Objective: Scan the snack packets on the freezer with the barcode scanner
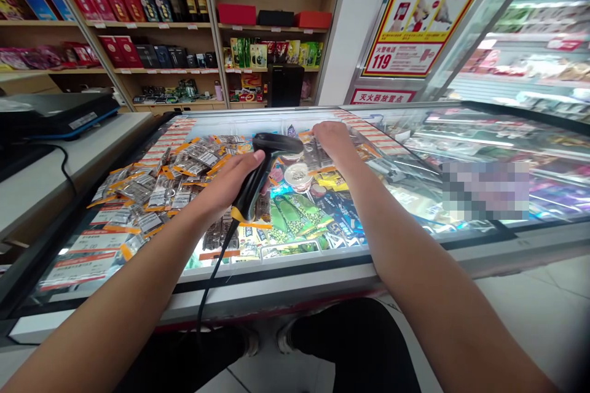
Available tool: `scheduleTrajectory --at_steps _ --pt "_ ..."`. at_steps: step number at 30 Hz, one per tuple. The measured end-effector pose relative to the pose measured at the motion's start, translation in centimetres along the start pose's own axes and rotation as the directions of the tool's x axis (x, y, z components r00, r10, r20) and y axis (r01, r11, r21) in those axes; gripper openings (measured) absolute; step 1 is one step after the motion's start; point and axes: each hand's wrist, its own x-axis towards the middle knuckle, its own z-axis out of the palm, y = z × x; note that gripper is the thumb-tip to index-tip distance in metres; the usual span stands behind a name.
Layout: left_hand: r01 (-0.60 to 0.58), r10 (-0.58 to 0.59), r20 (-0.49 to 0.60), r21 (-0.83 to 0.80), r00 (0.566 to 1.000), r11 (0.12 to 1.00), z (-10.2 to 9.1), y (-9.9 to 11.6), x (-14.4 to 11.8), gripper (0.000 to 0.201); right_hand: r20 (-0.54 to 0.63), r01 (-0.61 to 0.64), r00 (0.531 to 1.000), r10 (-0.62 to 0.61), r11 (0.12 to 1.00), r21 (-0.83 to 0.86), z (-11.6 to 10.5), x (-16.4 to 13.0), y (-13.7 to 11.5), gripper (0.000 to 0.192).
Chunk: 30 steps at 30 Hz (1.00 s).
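My left hand grips the handle of a black barcode scanner with a yellow band and a black cable trailing down toward me. The scanner head points over the open chest freezer. My right hand reaches deeper into the freezer, palm down, fingers on packaged items near the far side. Below the scanner lie a round silver-lidded tub and green packets. Whether the right hand grips anything is hidden by its back.
Silver and orange packets fill the freezer's left half. A grey counter with a black device and cable stands at left. Wooden shelves of bottles and boxes line the back wall. A glass-topped freezer section extends right.
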Motion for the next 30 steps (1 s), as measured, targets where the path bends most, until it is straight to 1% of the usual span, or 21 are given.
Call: scheduleTrajectory --at_steps 2,3,4,5,6,8,9,10,11,12,14,16,18,19,21,22,23,24,26,28,30 --pt "-0.016 0.013 -0.048 -0.068 0.999 0.998 -0.1 0.1 0.2 0.056 -0.092 -0.004 0.996 -0.021 0.966 -0.258 -0.8 -0.4 0.1 0.017" --pt "-0.026 0.019 -0.073 -0.096 0.997 0.995 -0.2 0.2 0.3 0.056 -0.125 0.020 0.990 -0.068 0.937 -0.349 -1.0 -0.7 0.0 0.022" --pt "-0.037 0.026 -0.092 -0.115 0.995 0.993 -0.2 0.3 0.3 0.056 -0.142 0.058 0.982 -0.128 0.907 -0.418 -1.1 -1.1 -0.2 0.032" --pt "-0.049 0.035 -0.112 -0.128 0.993 0.991 -0.2 0.5 0.4 0.056 -0.136 0.112 0.971 -0.196 0.879 -0.464 -1.0 -1.5 -0.5 0.039" --pt "-0.060 0.042 -0.132 -0.135 0.990 0.989 -0.2 0.6 0.4 0.056 -0.092 0.179 0.964 -0.249 0.866 -0.467 -0.7 -2.0 -1.0 0.041" --pt "-0.066 0.043 -0.166 -0.135 0.985 0.989 -0.2 0.9 0.4 0.056 0.102 0.303 0.953 -0.286 0.879 -0.368 0.5 -3.3 -2.1 0.030" --pt "-0.066 0.042 -0.182 -0.132 0.982 0.989 -0.2 1.0 0.4 0.057 0.239 0.328 0.935 -0.263 0.896 -0.299 1.2 -4.0 -2.7 0.027" --pt "-0.067 0.041 -0.194 -0.129 0.980 0.989 -0.2 1.0 0.4 0.057 0.364 0.318 0.906 -0.216 0.915 -0.249 2.1 -4.8 -3.3 0.030" --pt "-0.068 0.042 -0.201 -0.124 0.979 0.990 -0.2 1.0 0.4 0.058 0.454 0.290 0.876 -0.165 0.931 -0.222 3.0 -5.5 -3.7 0.034" --pt "-0.068 0.043 -0.199 -0.119 0.979 0.991 -0.2 1.0 0.5 0.058 0.510 0.263 0.851 -0.125 0.942 -0.208 3.8 -6.1 -4.0 0.041" --pt "-0.067 0.045 -0.192 -0.107 0.980 0.992 -0.2 0.8 0.5 0.058 0.535 0.200 0.842 -0.074 0.963 -0.181 5.1 -7.0 -4.4 0.056" --pt "-0.060 0.042 -0.185 -0.097 0.982 0.993 -0.2 0.7 0.5 0.059 0.538 0.103 0.842 -0.034 0.990 -0.098 5.7 -7.2 -4.4 0.060" --pt "-0.057 0.040 -0.179 -0.088 0.983 0.994 -0.2 0.7 0.5 0.059 0.567 -0.051 0.824 0.015 0.998 0.047 5.5 -6.9 -4.4 0.053" --pt "-0.056 0.041 -0.174 -0.085 0.984 0.995 -0.2 0.6 0.5 0.059 0.589 -0.138 0.807 0.029 0.980 0.141 5.2 -6.7 -4.4 0.048" --pt "-0.051 0.038 -0.164 -0.080 0.986 0.995 -0.3 0.7 0.5 0.057 0.620 -0.284 0.785 0.020 0.900 0.331 4.2 -6.1 -4.5 0.032" --pt "-0.048 0.035 -0.158 -0.078 0.987 0.996 -0.3 0.7 0.5 0.056 0.619 -0.331 0.786 0.006 0.848 0.413 3.6 -5.8 -4.6 0.024" --pt "-0.046 0.034 -0.151 -0.076 0.988 0.996 -0.3 0.7 0.5 0.055 0.604 -0.358 0.797 -0.009 0.799 0.484 3.0 -5.4 -4.7 0.017" --pt "-0.046 0.034 -0.148 -0.073 0.988 0.996 -0.4 0.8 0.5 0.054 0.573 -0.365 0.819 -0.015 0.757 0.542 2.4 -5.0 -4.8 0.013" --pt "-0.047 0.037 -0.149 -0.063 0.988 0.997 -0.5 0.8 0.4 0.052 0.485 -0.341 0.874 -0.004 0.707 0.620 1.3 -4.2 -4.7 0.010" --pt "-0.040 0.031 -0.156 -0.054 0.987 0.998 -0.6 0.7 0.5 0.052 0.392 -0.286 0.920 0.009 0.699 0.656 0.4 -3.4 -4.3 0.009" --pt "-0.031 0.023 -0.155 -0.047 0.988 0.998 -0.7 0.5 0.5 0.051 0.317 -0.225 0.948 0.012 0.728 0.647 -0.2 -2.8 -3.9 0.007"
